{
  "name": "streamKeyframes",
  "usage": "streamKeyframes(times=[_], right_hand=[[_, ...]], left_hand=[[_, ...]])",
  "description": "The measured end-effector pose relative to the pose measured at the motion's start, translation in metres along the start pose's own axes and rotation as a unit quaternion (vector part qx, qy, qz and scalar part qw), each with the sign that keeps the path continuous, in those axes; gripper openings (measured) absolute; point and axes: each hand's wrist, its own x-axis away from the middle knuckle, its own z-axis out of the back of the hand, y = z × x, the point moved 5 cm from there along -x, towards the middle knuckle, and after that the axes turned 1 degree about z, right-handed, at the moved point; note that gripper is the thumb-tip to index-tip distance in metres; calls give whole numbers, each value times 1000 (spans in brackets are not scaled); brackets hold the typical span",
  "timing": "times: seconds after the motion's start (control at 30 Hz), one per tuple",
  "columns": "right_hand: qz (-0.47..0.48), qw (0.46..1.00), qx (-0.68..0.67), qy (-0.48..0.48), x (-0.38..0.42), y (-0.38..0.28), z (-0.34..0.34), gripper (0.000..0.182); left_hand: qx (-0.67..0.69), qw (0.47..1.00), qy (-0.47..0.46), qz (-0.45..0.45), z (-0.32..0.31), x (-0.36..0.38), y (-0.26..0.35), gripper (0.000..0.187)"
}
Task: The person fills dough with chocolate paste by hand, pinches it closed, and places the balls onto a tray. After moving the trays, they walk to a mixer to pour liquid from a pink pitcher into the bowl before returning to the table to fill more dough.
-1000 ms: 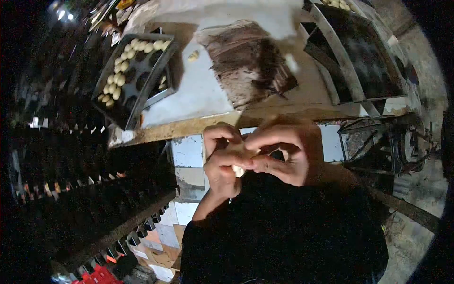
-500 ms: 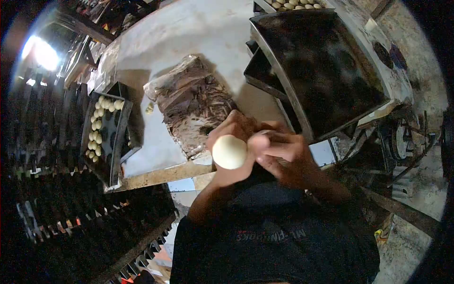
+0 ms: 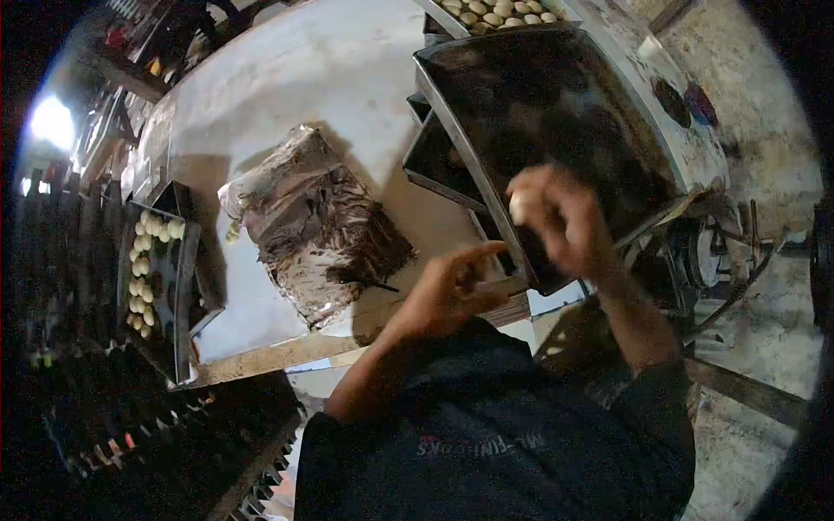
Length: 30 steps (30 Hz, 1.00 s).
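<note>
My right hand (image 3: 566, 221) is over the near left part of a large dark baking tray (image 3: 556, 95), its fingers curled round a pale dough ball (image 3: 519, 208) that shows only in part. Near the tray's lower left corner, my left hand (image 3: 453, 291) has its fingers and thumb apart and nothing in them. To the left of it a mound of dark brown filling (image 3: 334, 226) lies on the table, its surface scraped and uneven. A thin dark tool (image 3: 369, 283) rests on the filling's near side.
On the left stands a narrow tray (image 3: 184, 295) with several dough balls (image 3: 142, 286) in it. Another tray at the top holds more dough balls (image 3: 499, 13). Smaller dark tins (image 3: 443, 161) sit beside the big tray. The table's wooden front edge (image 3: 261, 363) runs close to my body.
My hands have parted. The right hand has carried the dough ball right, over the big tray; the left has opened and moved slightly right. The view has shifted right.
</note>
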Motion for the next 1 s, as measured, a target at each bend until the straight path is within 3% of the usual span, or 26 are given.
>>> streamKeyframes(times=[0.03,0.07,0.1,0.17,0.27,0.3,0.37,0.43,0.47,0.5,0.53,0.57,0.6,0.63,0.67,0.73,0.77,0.83,0.97,1.0], right_hand=[[13,999,38,34,-15,16,7,16],[-34,995,66,64,-30,34,9,17],[28,982,179,46,-37,64,1,28],[-107,988,-107,-43,-12,139,-23,54],[-145,962,-53,-224,9,192,-23,77],[-58,969,101,-216,-8,162,-22,68],[89,883,441,-132,-41,95,-21,52],[51,932,359,7,-63,20,-16,46],[31,901,426,77,-59,0,-15,43],[74,902,405,126,-56,-40,-19,41],[95,934,301,166,-42,-33,-17,37],[92,941,248,210,-30,-43,-36,35],[86,943,199,251,-19,-51,-54,33],[94,946,219,219,-19,-61,-80,29],[101,947,242,187,-22,-73,-104,26],[41,962,237,127,-34,-92,-143,21],[7,967,236,100,-34,-103,-161,19],[31,971,224,75,-41,-129,-187,15],[51,981,179,61,-39,-148,-209,13],[59,983,166,55,-40,-149,-210,13]], left_hand=[[6,998,38,-48,11,4,0,45],[13,997,62,-50,21,11,-3,45],[19,995,84,-52,33,18,-4,45],[-24,985,141,-94,56,35,-1,40],[-23,977,192,-85,96,74,-28,34],[-14,966,239,-99,108,88,-46,32],[58,951,285,-107,131,110,-137,31],[-106,938,330,-2,159,163,-119,26],[-37,942,331,40,183,191,-165,23],[-82,922,377,-1,209,228,-141,22],[-131,901,412,-44,240,256,-116,22],[-296,812,500,-44,286,287,-131,20],[-280,765,577,-57,329,320,-111,18],[-418,703,568,-84,380,348,-105,17],[-374,703,604,-29,428,373,-116,17],[-449,618,613,203,531,401,-162,30],[-447,600,613,254,573,415,-194,35],[-443,563,601,354,638,427,-242,44],[-498,600,534,327,656,390,-250,49],[-506,593,555,290,646,378,-240,46]])
